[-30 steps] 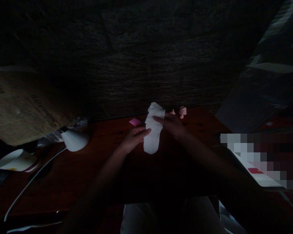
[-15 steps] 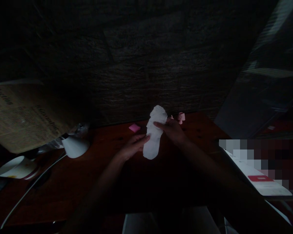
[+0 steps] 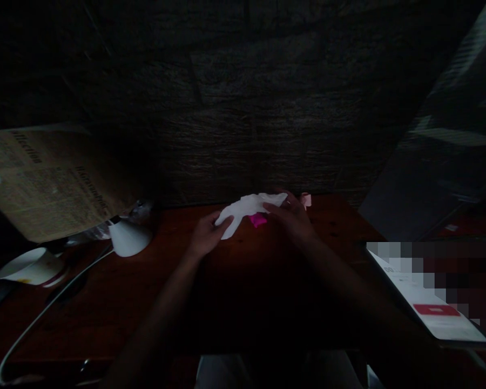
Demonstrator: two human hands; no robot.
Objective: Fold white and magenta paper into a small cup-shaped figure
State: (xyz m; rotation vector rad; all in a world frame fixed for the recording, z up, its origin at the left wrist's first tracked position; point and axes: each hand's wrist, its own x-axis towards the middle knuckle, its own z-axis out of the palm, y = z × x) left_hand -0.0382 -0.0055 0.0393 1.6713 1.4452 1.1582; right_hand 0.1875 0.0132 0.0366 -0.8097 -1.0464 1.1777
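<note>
A white sanitary pad [image 3: 247,206] is stretched sideways between my hands, bowed upward in the middle, above the back part of the wooden table. My left hand [image 3: 206,235] pinches its left end, thumb on the near face. At the other end my right hand [image 3: 294,219] grips it, thumb in front and fingers mostly hidden behind. Just under the pad shows a bright pink piece [image 3: 258,219]; whether it lies on the table or hangs from the pad I cannot tell. A pale pink crumpled piece [image 3: 306,200] is beside my right hand.
On the left of the dark wooden table [image 3: 146,302] are a printed brown paper bag [image 3: 52,183], a white cone-shaped object [image 3: 129,237], a paper cup [image 3: 30,267] and a white cable [image 3: 36,319]. A lit screen [image 3: 425,302] is at the right. A stone-patterned wall [image 3: 247,108] rises behind.
The pad has turned from upright to sideways and now bends. My left hand has moved to its left end. A bright pink piece shows below it. The view has shifted slightly.
</note>
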